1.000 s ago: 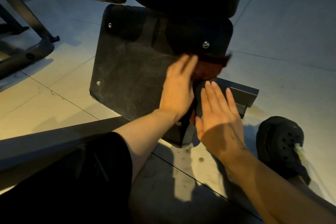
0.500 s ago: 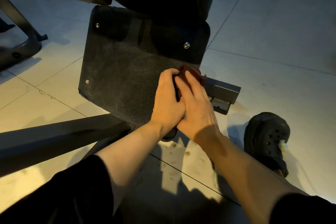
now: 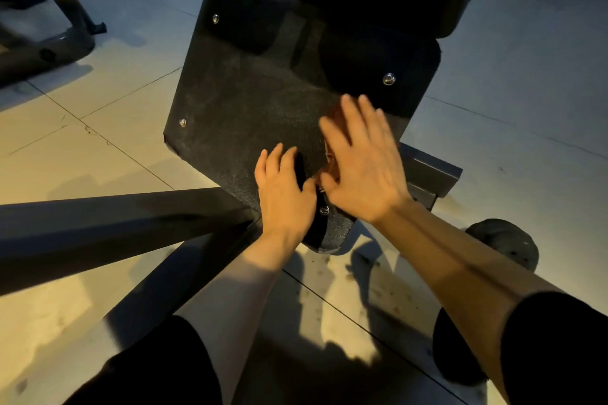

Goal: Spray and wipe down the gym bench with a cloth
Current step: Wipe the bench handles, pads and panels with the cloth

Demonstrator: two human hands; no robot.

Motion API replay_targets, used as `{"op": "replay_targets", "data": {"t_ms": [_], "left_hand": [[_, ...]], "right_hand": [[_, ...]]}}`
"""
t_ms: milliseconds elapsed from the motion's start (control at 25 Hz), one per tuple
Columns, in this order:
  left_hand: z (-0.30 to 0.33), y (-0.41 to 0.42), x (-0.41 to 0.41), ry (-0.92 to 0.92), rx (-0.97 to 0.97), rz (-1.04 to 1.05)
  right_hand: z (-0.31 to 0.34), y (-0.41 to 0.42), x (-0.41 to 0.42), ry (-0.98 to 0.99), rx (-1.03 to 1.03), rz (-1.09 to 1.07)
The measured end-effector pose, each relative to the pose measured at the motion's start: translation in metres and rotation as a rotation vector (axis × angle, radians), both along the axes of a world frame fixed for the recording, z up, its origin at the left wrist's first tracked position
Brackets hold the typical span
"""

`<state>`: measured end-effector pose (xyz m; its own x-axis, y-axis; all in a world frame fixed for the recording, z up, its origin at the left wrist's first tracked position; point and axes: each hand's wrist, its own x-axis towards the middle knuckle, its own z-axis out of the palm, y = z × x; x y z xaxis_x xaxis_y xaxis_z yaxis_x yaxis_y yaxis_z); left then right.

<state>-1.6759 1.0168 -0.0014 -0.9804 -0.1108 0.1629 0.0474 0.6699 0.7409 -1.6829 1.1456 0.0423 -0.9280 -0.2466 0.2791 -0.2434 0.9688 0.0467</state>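
Flat, both hands' grips: right hand (image 3: 362,171) presses one cloth (image 3: 330,158) (mostly hidden), left hand (image 3: 284,189) on one plate (image 3: 246,108).

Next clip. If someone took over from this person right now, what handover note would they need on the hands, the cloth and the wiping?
Left hand: rests on the near edge of the dark plate, holding nothing visible.
Right hand: flat, fingers spread and blurred, pressing the reddish cloth onto the plate; only a sliver of cloth shows.
Spray bottle: not in view.
Done: cannot tell how much has been wiped.
Left: finish the plate, then the frame and the padding above.
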Motion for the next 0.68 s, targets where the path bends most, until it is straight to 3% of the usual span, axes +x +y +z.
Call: {"op": "replay_targets", "data": {"t_ms": [80,160,240,360,440,560,680], "left_hand": [[-0.006,0.0,0.003,0.002,0.001,0.03],[-0.01,-0.002,0.004,0.014,-0.004,0.057],[-0.011,-0.007,0.004,0.025,-0.015,0.058],[-0.017,-0.017,-0.003,0.024,-0.017,0.08],[-0.021,-0.022,-0.007,0.001,0.002,0.117],[-0.023,-0.022,-0.016,0.002,0.029,0.145],[-0.02,-0.027,-0.027,-0.008,0.029,0.158]], "right_hand": [[-0.016,-0.001,-0.003,-0.008,0.299,0.135],[-0.014,0.013,-0.009,-0.022,0.446,0.276],[0.001,0.026,-0.031,0.013,0.381,0.351],[0.036,0.029,-0.069,0.16,0.049,0.077],[0.028,0.012,-0.072,0.179,0.073,0.017],[-0.026,-0.028,-0.036,0.019,0.393,0.43],[-0.023,-0.032,-0.041,-0.054,0.461,0.656]]}}
